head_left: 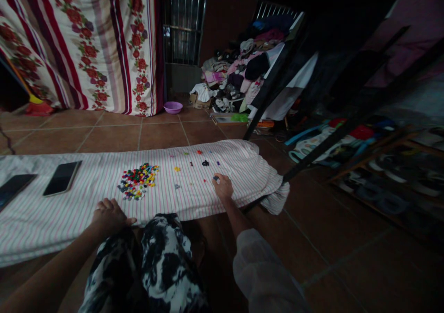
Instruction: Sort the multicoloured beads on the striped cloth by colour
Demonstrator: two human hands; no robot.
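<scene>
My right hand [223, 186] is over the right part of a striped cloth [100, 202], thumb and fingers pinched on a small dark piece [215, 178]. A tiny red piece [204, 180] lies just left of its fingertips. My left hand [110, 215] rests at the cloth's near edge, holding nothing, its fingers apart and slightly bent. Beyond it is a pile of small many-coloured bead-like pieces [138, 181]. Between pile and right hand lie small groups by colour: black pieces [205, 163], yellow pieces [176, 169], grey pieces [177, 186] and orange-red pieces [199, 152].
Two phones, one nearer the middle [63, 178] and one at the left edge [14, 188], lie on the cloth. A dark slanted pole [267, 102] rises past its right end. Behind are a purple basin [173, 107], a clothes heap [239, 72] and a flowered curtain [93, 40].
</scene>
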